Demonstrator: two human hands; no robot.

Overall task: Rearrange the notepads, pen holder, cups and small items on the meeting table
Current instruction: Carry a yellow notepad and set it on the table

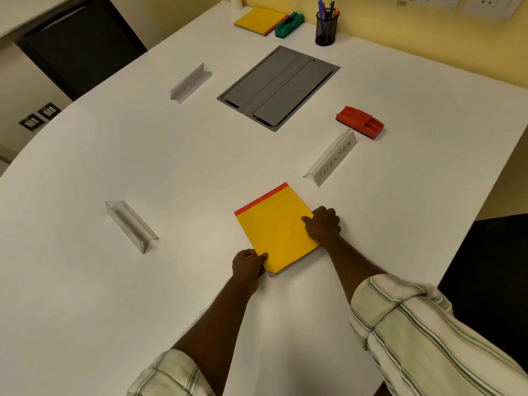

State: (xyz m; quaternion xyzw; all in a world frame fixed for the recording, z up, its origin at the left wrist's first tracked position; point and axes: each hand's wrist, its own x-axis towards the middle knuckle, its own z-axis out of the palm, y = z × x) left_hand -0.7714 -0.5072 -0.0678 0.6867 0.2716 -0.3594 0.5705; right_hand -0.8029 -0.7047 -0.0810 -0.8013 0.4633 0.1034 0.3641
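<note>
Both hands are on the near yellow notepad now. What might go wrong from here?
1. The near notepad lies just short of the SUPERMAN name plate; pushed forward and right, it may knock that stand askew.
2. The left hand pinches only a corner and the right hand grips one edge, so the cover could crease or the pad end up skewed.

Yellow wall behind white table (black chair at left).
</note>
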